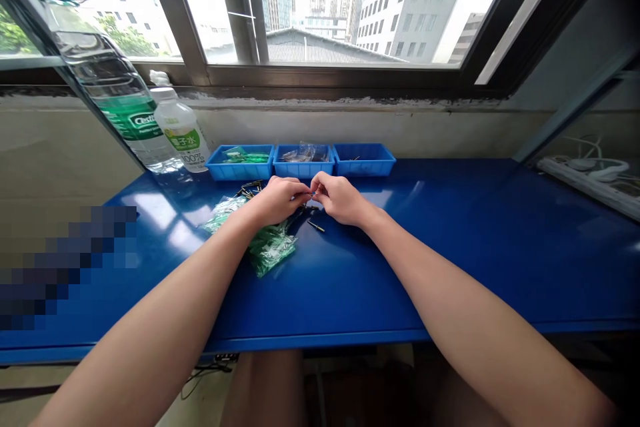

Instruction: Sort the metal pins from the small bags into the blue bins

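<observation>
My left hand [281, 200] and my right hand [339, 199] meet fingertip to fingertip above the table. Both are closed in a pinch around something small, mostly hidden by the fingers, whose kind I cannot make out. Just below them a thin metal pin-like piece [316, 226] lies on the blue surface. Under and beside my left wrist are clear plastic bags with green contents [273, 250]. Behind that wrist sits a loose pile of dark and brass-coloured slim pieces [250, 189], partly covered by the hand.
Along the back of the blue table [350, 293] stand three blue bins: one with green bags [240, 173], one with clear bags [304, 170], one holding a few small pieces [365, 169]. A large water bottle [135, 121] and a smaller bottle [183, 133] stand left. A power strip [590, 180] lies right.
</observation>
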Available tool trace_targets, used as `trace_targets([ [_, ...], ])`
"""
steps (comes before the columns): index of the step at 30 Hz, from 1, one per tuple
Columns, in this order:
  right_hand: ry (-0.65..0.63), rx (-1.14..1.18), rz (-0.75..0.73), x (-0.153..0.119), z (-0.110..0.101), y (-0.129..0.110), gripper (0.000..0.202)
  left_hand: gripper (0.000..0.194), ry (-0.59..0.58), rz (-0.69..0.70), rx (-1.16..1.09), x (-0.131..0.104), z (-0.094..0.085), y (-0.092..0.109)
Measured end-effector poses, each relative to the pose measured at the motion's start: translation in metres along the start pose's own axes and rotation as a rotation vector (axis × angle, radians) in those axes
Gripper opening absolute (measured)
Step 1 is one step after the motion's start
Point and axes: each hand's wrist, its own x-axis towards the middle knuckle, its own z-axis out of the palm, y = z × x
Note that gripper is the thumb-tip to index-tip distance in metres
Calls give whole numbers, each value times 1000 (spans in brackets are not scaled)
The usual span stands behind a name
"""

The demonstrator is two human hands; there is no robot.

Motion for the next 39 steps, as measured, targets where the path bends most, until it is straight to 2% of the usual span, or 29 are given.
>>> trace_targets([
  [7,114,-42,18,0,-6,3,14,31,151,-41,-20,0,0,-5],
  [15,136,55,32,-1,-8,4,15,34,136,-78,-1,1,-2,-4],
  [17,194,103,82,1,-9,8,16,34,153,-89,-2,1,-2,-6],
  [20,397,193,218,4,-13,28,19,34,179,-129,15,0,-2,-11],
  [23,611,277,402,6,-19,56,24,34,137,-159,43,-1,-2,-16],
  [27,773,325,579,3,-28,81,27,35,43,-181,91,-2,-3,-16],
  [34,829,193,684,0,-31,84,17,27,-99,-216,110,-4,-10,-9],
  [39,827,133,701,-1,-33,83,18,25,-129,-211,116,-4,-12,-7],
])
